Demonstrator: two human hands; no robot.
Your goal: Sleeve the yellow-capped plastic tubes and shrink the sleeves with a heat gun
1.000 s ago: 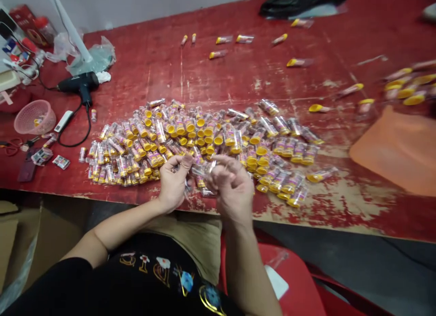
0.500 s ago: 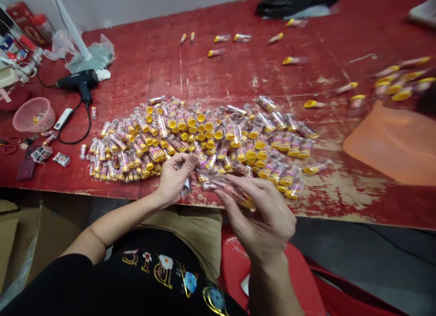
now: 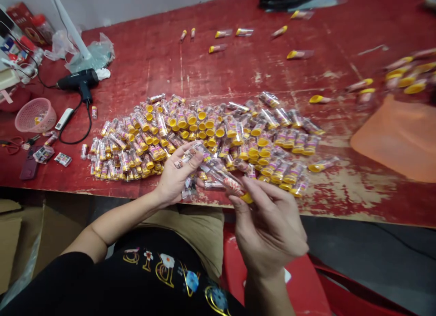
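A big pile of small clear tubes with yellow caps [image 3: 207, 134] lies on the worn red table [image 3: 238, 75]. My left hand [image 3: 177, 177] is at the pile's near edge, thumb and fingers pinched on a small clear tube [image 3: 185, 156]. My right hand [image 3: 269, 229] is just off the table's front edge, fingers closed on a yellow-capped tube in a clear sleeve [image 3: 230, 183] that points up and left toward my left hand.
A black heat gun [image 3: 77, 82] with its cord, a pink basket [image 3: 34, 116] and plastic bags lie at the left. Loose tubes are scattered at the back and far right. An orange sheet [image 3: 398, 139] lies at the right, a red stool [image 3: 293, 279] below.
My right hand has drawn back from the pile toward me with the sleeved tube. My left hand has lifted a small tube between thumb and fingers.
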